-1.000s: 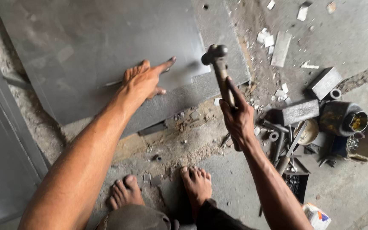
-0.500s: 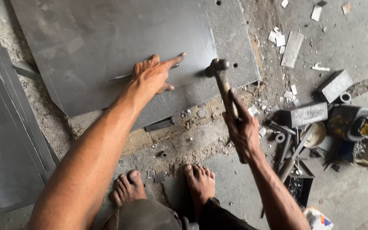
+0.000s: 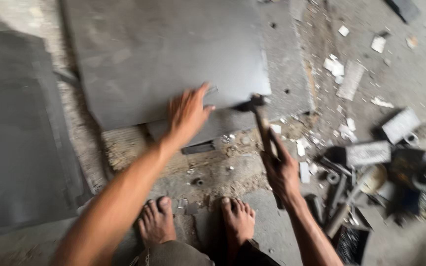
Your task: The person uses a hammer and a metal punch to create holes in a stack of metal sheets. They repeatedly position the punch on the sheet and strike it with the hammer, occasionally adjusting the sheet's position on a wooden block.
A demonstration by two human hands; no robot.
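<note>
A large grey metal sheet lies flat on the ground ahead of my bare feet. My left hand presses on its near edge and pinches a thin metal tool, a punch or chisel, though blur hides the detail. My right hand grips the wooden handle of a hammer. The hammer's head is down at the sheet's near right corner, right of my left hand's fingertips. The picture is motion-blurred.
Another grey sheet lies at the left. A pile of metal scraps, pipes and tools sits at the right beside my right arm. Small white offcuts litter the concrete at upper right. Rubble and grit cover the ground between the sheet and my feet.
The hammer has swung down from raised to the sheet's near edge. My view has shifted, so the sheet and hands sit higher and further right in the picture.
</note>
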